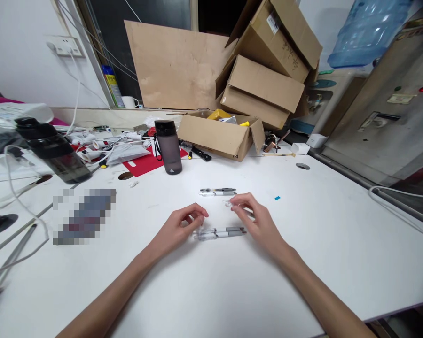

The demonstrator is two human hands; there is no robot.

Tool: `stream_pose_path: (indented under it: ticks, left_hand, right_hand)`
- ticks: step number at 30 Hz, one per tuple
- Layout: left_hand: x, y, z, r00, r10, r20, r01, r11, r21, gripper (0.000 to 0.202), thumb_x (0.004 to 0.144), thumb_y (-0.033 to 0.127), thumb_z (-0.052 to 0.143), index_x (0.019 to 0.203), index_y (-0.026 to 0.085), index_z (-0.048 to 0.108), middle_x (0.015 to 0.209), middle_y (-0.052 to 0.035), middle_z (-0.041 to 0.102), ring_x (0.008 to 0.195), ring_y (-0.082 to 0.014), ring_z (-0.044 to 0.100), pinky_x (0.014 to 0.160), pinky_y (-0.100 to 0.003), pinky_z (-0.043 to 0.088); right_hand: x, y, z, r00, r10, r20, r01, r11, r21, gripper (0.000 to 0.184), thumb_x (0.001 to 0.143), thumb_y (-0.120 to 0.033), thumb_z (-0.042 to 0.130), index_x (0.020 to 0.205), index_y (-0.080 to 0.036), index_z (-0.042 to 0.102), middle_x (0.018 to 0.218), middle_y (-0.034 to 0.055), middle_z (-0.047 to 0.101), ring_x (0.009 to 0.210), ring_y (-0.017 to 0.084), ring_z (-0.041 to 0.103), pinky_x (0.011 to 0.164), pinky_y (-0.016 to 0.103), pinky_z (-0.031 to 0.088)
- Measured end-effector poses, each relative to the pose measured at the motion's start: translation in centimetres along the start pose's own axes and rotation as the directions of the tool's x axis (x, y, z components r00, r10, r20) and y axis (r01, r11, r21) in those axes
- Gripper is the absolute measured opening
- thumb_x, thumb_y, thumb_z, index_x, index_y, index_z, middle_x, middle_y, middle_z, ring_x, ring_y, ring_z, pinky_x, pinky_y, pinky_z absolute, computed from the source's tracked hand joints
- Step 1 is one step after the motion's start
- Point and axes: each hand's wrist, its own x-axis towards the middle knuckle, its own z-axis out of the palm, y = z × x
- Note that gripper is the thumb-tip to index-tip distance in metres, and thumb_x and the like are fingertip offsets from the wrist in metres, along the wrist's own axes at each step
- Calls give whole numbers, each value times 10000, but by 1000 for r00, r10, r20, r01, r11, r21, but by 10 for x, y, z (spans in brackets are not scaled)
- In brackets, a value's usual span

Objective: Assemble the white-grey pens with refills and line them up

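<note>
My left hand point(178, 227) rests on the white table point(232, 281), fingers curled around a small clear part whose shape I cannot make out. My right hand point(257, 218) pinches a clear pen barrel point(232, 203) with its tip pointing left. Between and just below both hands lies a clear pen with a grey grip point(220, 232). Two more pens point(217, 192) lie side by side a little farther back.
A dark grey bottle point(168, 146) stands behind the pens, next to an open cardboard box point(215, 134). More boxes are stacked at the back. A larger dark bottle point(52, 150), cables and clutter fill the left. A tiny blue scrap point(277, 198) lies to the right.
</note>
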Motion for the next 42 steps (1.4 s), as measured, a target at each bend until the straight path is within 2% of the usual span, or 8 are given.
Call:
stream_pose_path:
  ticks: [4,13,18,21,24,30,35,42]
  left_hand:
    - [-1,5,3,998,64,7,-64,997,-50,219,987,414,581,1108,253,667,938,-8,662,832,-168,596,764,-293,462]
    - [-2,11,9,996,67,55,-62,994,-87,216,968,423,636,1023,235,728,976,-27,731,882,-184,655,746,-295,478]
    - [1,4,4,999,21,-51,-28,990,-142,232,956,426,659,963,202,718,977,-47,761,857,-188,671,736,-294,463]
    - [2,2,-2,992,-5,-122,-18,982,-188,249,950,434,664,945,187,695,932,-55,771,802,-179,652,701,-287,446]
    - [3,3,-6,982,-32,-188,-14,971,-238,252,946,439,668,956,188,682,931,-61,780,852,-193,667,713,-284,454]
    - [3,7,-14,974,-43,-223,-4,979,-203,279,944,464,651,945,186,669,911,-74,777,860,-215,678,721,-296,474]
    - [3,6,-22,995,8,-99,-13,999,-44,289,955,476,619,1012,203,693,989,-71,771,883,-220,680,749,-303,478]
    - [2,-4,-25,996,-37,76,24,986,167,333,965,508,563,1003,226,736,920,-27,747,751,-171,592,664,-268,423]
  right_hand:
    - [-3,2,6,986,-25,163,38,996,-80,181,1042,-362,505,1118,-313,661,1127,22,706,1034,208,654,828,330,514]
    - [-3,-1,10,948,-113,297,148,984,-98,204,1049,-372,495,1122,-317,678,1115,20,720,1011,209,671,887,354,521]
    - [0,0,5,999,-29,33,36,978,-207,285,1057,-432,434,1146,-300,671,1146,38,716,1092,241,635,963,397,472]
    - [3,5,-2,987,35,-154,-62,982,-179,295,1060,-435,408,1096,-276,655,1038,36,721,984,231,645,889,372,461]
    - [5,7,-8,975,94,-203,-118,987,-111,285,1044,-454,444,1036,-261,652,964,30,713,928,223,651,769,329,442]
    - [7,9,-12,989,81,-127,-84,996,-25,216,995,-435,544,1024,-249,649,884,30,698,904,231,668,746,323,434]
    - [8,13,-17,992,119,-50,-121,992,-40,235,982,-440,552,1011,-250,686,893,30,692,884,219,647,759,321,446]
    - [1,15,-23,946,227,232,-186,965,-183,193,965,-352,549,922,-239,700,778,-2,693,703,173,584,638,288,407]
